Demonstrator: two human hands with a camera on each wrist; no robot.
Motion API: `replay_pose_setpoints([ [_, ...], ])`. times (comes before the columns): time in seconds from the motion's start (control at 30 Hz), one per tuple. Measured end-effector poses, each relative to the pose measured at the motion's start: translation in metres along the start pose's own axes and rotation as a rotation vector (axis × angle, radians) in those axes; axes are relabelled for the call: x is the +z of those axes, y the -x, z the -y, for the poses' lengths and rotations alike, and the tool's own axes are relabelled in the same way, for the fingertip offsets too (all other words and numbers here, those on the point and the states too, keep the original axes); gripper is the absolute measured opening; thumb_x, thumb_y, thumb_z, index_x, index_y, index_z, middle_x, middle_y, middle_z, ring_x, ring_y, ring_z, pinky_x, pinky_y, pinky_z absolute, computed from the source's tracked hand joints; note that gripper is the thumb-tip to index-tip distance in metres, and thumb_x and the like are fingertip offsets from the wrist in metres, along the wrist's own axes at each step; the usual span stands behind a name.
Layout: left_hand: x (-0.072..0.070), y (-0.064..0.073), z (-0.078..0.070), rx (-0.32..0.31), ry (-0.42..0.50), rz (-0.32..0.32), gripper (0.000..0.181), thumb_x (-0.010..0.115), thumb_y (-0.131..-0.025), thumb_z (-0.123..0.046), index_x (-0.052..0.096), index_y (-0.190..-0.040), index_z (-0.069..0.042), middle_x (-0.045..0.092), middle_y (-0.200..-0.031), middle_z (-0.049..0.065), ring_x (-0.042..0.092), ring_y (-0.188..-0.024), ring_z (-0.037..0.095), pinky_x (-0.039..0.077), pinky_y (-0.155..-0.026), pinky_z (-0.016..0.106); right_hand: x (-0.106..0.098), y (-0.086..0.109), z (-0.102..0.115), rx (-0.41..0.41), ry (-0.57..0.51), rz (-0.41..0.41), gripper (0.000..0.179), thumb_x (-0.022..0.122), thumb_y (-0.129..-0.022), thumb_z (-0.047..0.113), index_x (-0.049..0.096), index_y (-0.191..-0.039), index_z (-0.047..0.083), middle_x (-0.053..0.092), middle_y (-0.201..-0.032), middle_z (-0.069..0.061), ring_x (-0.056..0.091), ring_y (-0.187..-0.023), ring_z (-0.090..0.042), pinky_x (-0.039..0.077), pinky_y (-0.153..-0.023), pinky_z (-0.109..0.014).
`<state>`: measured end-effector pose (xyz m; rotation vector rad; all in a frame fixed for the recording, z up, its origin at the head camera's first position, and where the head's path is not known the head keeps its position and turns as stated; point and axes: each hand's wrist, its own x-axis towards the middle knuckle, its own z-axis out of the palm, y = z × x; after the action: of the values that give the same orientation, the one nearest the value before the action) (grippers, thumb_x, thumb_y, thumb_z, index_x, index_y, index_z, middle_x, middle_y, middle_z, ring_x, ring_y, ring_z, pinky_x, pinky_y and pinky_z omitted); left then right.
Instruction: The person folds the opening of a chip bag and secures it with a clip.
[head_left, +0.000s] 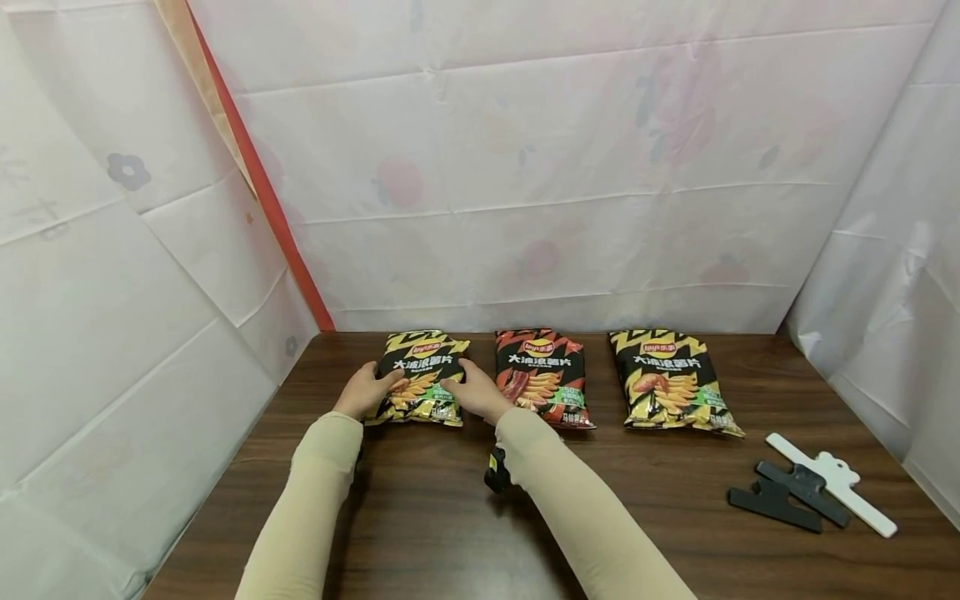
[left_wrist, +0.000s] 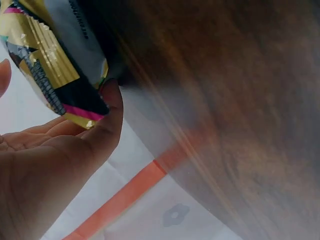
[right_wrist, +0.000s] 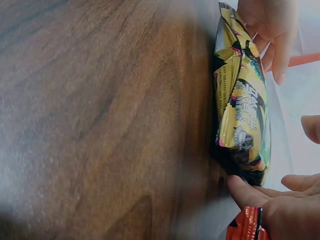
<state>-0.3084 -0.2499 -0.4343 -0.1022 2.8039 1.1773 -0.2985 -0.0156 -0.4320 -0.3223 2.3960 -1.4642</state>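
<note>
A yellow-and-black bag of potato chips [head_left: 420,367] lies face up at the table's left. My left hand [head_left: 369,390] is at its left side and my right hand [head_left: 480,392] at its right, both thumbs over the printed front. Fingers of the left hand [left_wrist: 65,145] touch the bag's lower corner in the left wrist view. In the right wrist view, the right hand's fingertips [right_wrist: 240,187] meet the bag's edge, while its thumb stands apart from the surface. A red-and-black chip bag [head_left: 542,367] lies just beyond the right hand.
Another yellow-and-black chip bag [head_left: 670,375] lies farther right in the same row. A white clip [head_left: 862,502] and two black clips [head_left: 780,505] overlap near the right edge of the wooden table [head_left: 435,517]. White patterned sheets [head_left: 525,167] hang behind and beside it.
</note>
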Motion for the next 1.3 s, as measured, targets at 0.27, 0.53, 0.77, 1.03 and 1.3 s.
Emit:
replay_pose_setpoints([
  [0.27, 0.001, -0.002, 0.003, -0.009, -0.029, 0.0, 0.067, 0.05, -0.101, -0.045, 0.045, -0.135, 0.012, 0.052, -0.132, 0.033, 0.054, -0.117, 0.044, 0.046, -0.093, 0.053, 0.006, -0.002, 0.0, 0.027, -0.057, -0.028, 0.069, 0.053, -0.101, 0.033, 0.022, -0.156, 0.003, 0.028, -0.159, -0.019, 0.037, -0.141, -0.037, 0.034, -0.112, -0.054],
  [0.53, -0.001, -0.002, 0.005, 0.007, -0.044, 0.009, 0.074, 0.053, -0.1, -0.042, 0.035, -0.142, 0.017, 0.044, -0.139, 0.038, 0.047, -0.126, 0.049, 0.042, -0.102, 0.058, 0.007, -0.001, 0.003, 0.062, -0.138, -0.036, 0.07, 0.053, -0.101, 0.032, 0.02, -0.156, 0.002, 0.03, -0.156, -0.022, 0.035, -0.142, -0.037, 0.034, -0.113, -0.053],
  [0.77, 0.001, 0.0, 0.006, -0.009, -0.029, 0.011, 0.079, 0.056, -0.098, -0.043, 0.031, -0.145, 0.015, 0.039, -0.145, 0.037, 0.043, -0.131, 0.049, 0.039, -0.105, 0.058, 0.005, 0.0, 0.004, 0.073, -0.179, -0.016, 0.071, 0.052, -0.102, 0.032, 0.017, -0.156, 0.002, 0.027, -0.158, -0.021, 0.034, -0.143, -0.037, 0.032, -0.114, -0.053],
  [1.03, 0.002, 0.003, 0.006, -0.021, 0.004, 0.006, 0.079, 0.057, -0.099, -0.039, 0.025, -0.148, 0.015, 0.031, -0.15, 0.036, 0.034, -0.138, 0.05, 0.033, -0.111, 0.058, 0.0, -0.001, -0.001, 0.087, -0.192, -0.018, 0.072, 0.054, -0.101, 0.033, 0.019, -0.156, 0.002, 0.031, -0.156, -0.022, 0.035, -0.142, -0.038, 0.033, -0.111, -0.06],
  [1.3, -0.001, 0.007, 0.005, -0.024, 0.038, 0.006, 0.079, 0.057, -0.099, -0.036, 0.023, -0.149, 0.013, 0.03, -0.151, 0.036, 0.032, -0.139, 0.049, 0.033, -0.111, 0.058, -0.005, 0.002, 0.003, 0.143, -0.218, -0.009, 0.073, 0.054, -0.101, 0.036, 0.018, -0.157, 0.008, 0.035, -0.156, -0.018, 0.041, -0.138, -0.037, 0.034, -0.102, -0.07],
])
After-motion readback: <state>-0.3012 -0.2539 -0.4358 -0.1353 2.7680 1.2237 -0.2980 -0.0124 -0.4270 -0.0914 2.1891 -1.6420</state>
